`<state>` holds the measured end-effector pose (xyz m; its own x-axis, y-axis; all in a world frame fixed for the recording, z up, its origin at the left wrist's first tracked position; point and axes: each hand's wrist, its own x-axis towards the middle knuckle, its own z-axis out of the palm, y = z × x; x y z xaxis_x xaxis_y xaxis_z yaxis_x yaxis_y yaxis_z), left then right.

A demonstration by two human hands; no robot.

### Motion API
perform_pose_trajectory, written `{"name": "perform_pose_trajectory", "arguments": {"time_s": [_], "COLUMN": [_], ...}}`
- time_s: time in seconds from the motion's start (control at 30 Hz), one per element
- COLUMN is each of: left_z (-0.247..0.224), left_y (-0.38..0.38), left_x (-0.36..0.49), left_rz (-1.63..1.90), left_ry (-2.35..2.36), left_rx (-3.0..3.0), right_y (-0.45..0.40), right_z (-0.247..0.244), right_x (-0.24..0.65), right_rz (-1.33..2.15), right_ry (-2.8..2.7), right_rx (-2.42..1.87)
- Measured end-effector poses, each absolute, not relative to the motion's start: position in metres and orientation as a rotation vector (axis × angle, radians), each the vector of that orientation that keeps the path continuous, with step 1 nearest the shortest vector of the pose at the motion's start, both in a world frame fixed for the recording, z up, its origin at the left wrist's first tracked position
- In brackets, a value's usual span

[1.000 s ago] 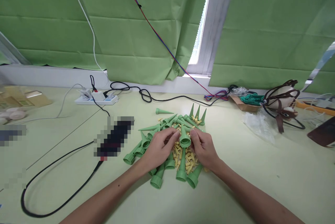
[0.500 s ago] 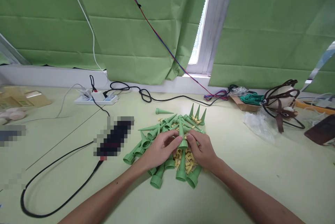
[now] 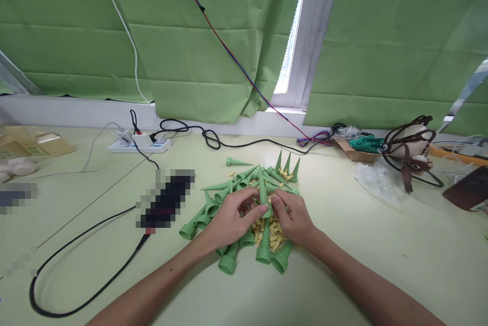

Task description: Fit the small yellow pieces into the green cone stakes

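My left hand is closed around a green plastic watering spike, thumb near its wide collar and tip pointing up and away. Against the spike's right side, my right hand pinches a small yellow valve piece, mostly hidden by the fingers. Beneath both hands lies a heap of more green spikes, mixed with many loose yellow valve pieces. Behind the heap, three spikes stand upright with yellow pieces around their bases.
A single spike lies behind the heap. To the left are a blurred-out dark device with a black cable and a power strip. Clear plastic bags, a small cardboard box and a strapped bag sit at the right.
The held spike has tilted and shifted slightly left, and my left thumb now lies further across its collar. My right hand stays almost in place.
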<state>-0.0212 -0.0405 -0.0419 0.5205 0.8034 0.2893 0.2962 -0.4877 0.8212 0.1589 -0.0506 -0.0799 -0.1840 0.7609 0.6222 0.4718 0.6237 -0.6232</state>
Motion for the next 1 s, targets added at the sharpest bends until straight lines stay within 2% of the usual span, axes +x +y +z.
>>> {"name": "perform_pose_trajectory", "arguments": {"time_s": [0.53,1.0], "left_z": [-0.051,-0.055], "left_y": [-0.038,-0.037], "left_x": [-0.026,-0.024], "left_rz": [0.995,1.09], "left_ry": [0.741,0.838], "left_rx": [2.328,2.279], "right_y": [-0.048,-0.049], "right_z": [-0.079,-0.076], "right_x": [0.156,0.155], "right_rz": [0.414,0.428], "right_ry": [-1.809,-1.699], "right_rx": [-1.015,-1.061]}}
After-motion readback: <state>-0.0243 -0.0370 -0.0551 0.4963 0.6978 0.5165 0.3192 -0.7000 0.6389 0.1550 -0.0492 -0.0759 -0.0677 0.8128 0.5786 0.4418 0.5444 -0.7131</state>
